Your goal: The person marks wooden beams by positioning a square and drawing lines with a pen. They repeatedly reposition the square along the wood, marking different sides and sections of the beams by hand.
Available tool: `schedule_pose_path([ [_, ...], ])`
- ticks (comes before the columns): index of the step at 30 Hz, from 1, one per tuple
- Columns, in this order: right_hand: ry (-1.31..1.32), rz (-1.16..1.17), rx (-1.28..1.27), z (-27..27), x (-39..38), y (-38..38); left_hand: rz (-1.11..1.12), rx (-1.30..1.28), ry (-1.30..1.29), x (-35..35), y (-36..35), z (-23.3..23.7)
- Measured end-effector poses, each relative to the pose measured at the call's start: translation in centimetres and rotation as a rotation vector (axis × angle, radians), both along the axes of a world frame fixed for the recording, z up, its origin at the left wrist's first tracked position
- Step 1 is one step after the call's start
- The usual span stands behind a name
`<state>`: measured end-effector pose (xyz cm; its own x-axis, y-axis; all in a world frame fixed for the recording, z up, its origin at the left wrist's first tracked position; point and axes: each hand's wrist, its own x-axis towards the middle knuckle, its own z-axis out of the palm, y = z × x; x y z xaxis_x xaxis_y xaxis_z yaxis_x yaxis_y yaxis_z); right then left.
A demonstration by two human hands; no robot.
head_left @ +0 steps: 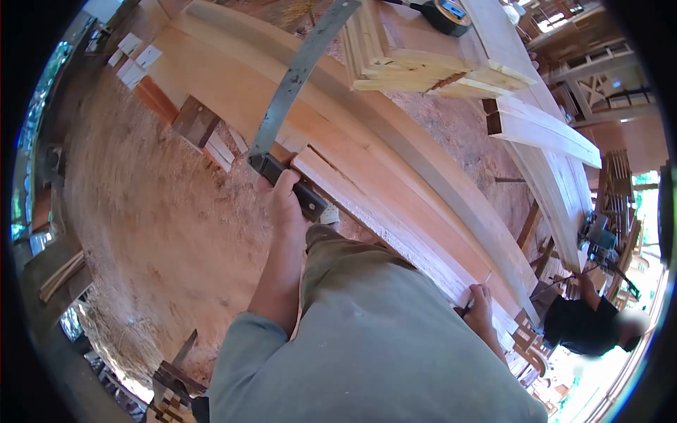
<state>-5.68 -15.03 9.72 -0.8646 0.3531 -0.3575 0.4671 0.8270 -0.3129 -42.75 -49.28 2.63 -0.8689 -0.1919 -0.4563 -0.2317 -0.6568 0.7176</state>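
My left hand [283, 201] is wrapped round the dark stock of a try square [299, 76]. The square's long, worn metal blade points up and away, across the wide planks. Just right of the stock begins a pale, rough-edged board [395, 222], lying lengthwise on a smoother reddish plank [430, 218]. Farther down that board, my right hand [481, 314] is closed at its edge. A thin, pale, pencil-like stick shows above its fingers, and a small dark part beside them.
A stack of thick boards [416, 67] carries a tape measure [446, 15] at the top. White-faced timber [546, 130] rests on another bench to the right, near a power tool [599, 236]. A person in dark clothing [578, 324] is at the lower right. Sawdust covers the ground [155, 211].
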Motion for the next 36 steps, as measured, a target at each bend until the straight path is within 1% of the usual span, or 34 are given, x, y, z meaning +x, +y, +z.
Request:
schedule_pose_path([
  [2,0.027,0.007,0.011,1.2,-0.3,0.2,0.022,0.004,0.005,0.0,-0.1,-0.4],
  [3,0.06,0.008,0.058,1.7,-0.6,0.3,0.02,0.001,-0.018,0.0,0.0,-0.4],
  [5,0.09,0.021,0.107,2.1,-1.4,0.6,0.029,0.002,-0.045,0.0,0.1,-0.5],
  [7,0.095,-0.018,0.139,2.1,-2.3,1.3,0.061,-0.046,-0.097,0.2,0.3,-0.9],
  [8,0.09,0.001,0.148,1.8,-2.4,1.7,0.079,-0.036,-0.104,0.2,0.3,-0.9],
  [10,0.084,-0.03,0.112,0.3,-2.6,2.5,0.02,-0.047,-0.129,0.1,0.2,-0.4],
  [11,0.07,-0.012,0.101,-0.1,-2.9,2.6,0.045,-0.037,-0.131,0.2,0.2,-0.8],
  [13,0.052,-0.018,0.095,-1.2,-3.1,2.3,0.151,-0.136,-0.018,0.4,0.6,-2.3],
  [14,0.04,-0.037,0.099,-1.7,-3.4,2.1,0.176,-0.13,-0.02,0.9,0.7,-2.8],
  [16,0.078,-0.006,0.107,-2.6,-3.1,3.0,0.244,-0.354,-0.054,2.6,0.6,-2.8],
  [17,0.085,-0.024,0.113,-2.6,-2.8,2.9,0.224,-0.402,-0.05,3.8,0.9,-2.1],
  [18,0.092,-0.044,0.121,-2.6,-2.7,2.9,0.233,-0.4,-0.057,5.2,1.4,-2.0],
  [20,0.095,-0.027,0.097,-2.1,-3.3,3.5,0.154,-0.408,-0.091,7.3,2.6,-1.8],
  [21,0.036,-0.011,0.012,-2.0,-3.5,4.1,0.161,-0.405,-0.097,7.8,3.2,-1.3],
  [22,-0.025,0.004,-0.07,-1.6,-3.9,4.4,0.151,-0.341,-0.091,8.2,3.7,-0.4],
  [23,-0.031,0.013,-0.062,-1.4,-4.3,4.3,0.142,-0.275,-0.085,8.5,4.4,0.1],
  [24,-0.089,-0.03,-0.11,-1.1,-5.3,3.7,0.152,-0.266,-0.094,8.7,5.0,-0.1],
  [25,-0.15,-0.073,-0.159,-0.8,-6.1,3.0,0.11,-0.244,-0.12,9.0,5.5,-0.4],
  [26,-0.158,-0.06,-0.153,-0.2,-7.0,2.5,0.07,-0.223,-0.144,9.3,5.9,-0.6],
  [27,-0.223,-0.083,-0.174,0.3,-7.9,2.0,0.018,-0.159,-0.208,9.6,6.3,-0.6],
  [28,-0.29,-0.11,-0.196,0.7,-8.4,1.7,0.029,-0.156,-0.217,9.7,6.9,-0.7],
  [29,-0.295,-0.103,-0.192,0.6,-8.5,2.1,0.009,-0.18,-0.137,9.7,7.7,-0.8],
  [31,-0.137,0.062,-0.374,0.6,-8.8,3.0,0.003,-0.27,0.011,9.7,8.8,-1.4],
  [32,-0.142,0.066,-0.369,0.8,-9.6,3.0,0.007,-0.265,0.006,9.6,9.2,-1.5],
  [34,0.283,0.127,-0.344,1.6,-13.5,1.8,0.082,-0.198,0.088,9.2,9.6,-1.4],
  [35,0.356,0.162,-0.344,1.4,-15.2,1.9,0.082,-0.195,0.084,9.2,9.6,-1.2],
  [36,0.43,0.195,-0.342,1.3,-17.1,2.1,0.042,-0.279,0.072,9.3,9.5,-1.1],
])
